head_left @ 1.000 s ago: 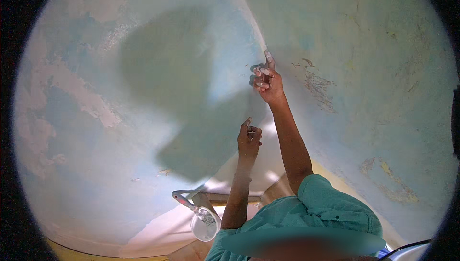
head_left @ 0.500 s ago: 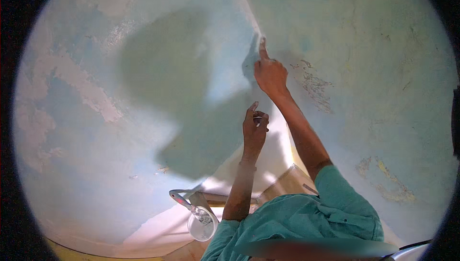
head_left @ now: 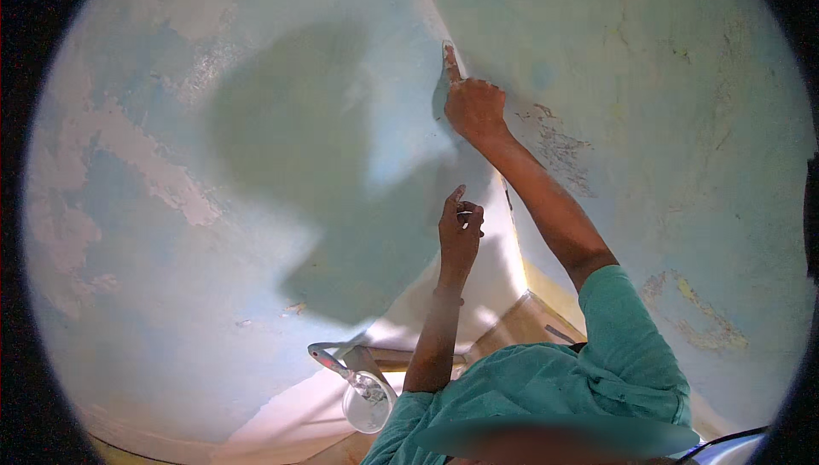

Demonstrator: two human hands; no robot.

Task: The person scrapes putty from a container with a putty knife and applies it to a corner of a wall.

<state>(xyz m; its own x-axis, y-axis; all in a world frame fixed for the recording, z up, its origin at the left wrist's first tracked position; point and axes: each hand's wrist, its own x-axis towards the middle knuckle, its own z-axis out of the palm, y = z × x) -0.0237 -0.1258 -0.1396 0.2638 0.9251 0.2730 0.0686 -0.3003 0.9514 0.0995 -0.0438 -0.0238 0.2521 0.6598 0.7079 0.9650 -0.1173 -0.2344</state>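
Note:
My right hand [head_left: 474,105] reaches up to a wall corner seam [head_left: 429,6]. Its index finger is stretched out, with white paste around the tip touching the seam; the other fingers are folded in and no tool shows. Lower down, my left hand [head_left: 461,224] hovers before the corner with nothing visible gripped. One finger points up, smeared with white at its end, while the others curl loosely apart from it. Below and left of that arm stands a white tub [head_left: 368,405]. A scraper [head_left: 348,371] with a grey and red handle leans in it, its blade smeared with white.
Patchy pale blue-green walls meet at the corner, with bare whitish patches [head_left: 158,166] on the left and flaking paint [head_left: 559,149] on the right. A wooden ledge [head_left: 401,357] lies behind the tub. A dark cable [head_left: 725,439] curves at the lower right.
My right hand has slid up and slightly left along the seam, its fingertip still at the wall. My left hand keeps nearly the same pose. The whole view has shifted a little.

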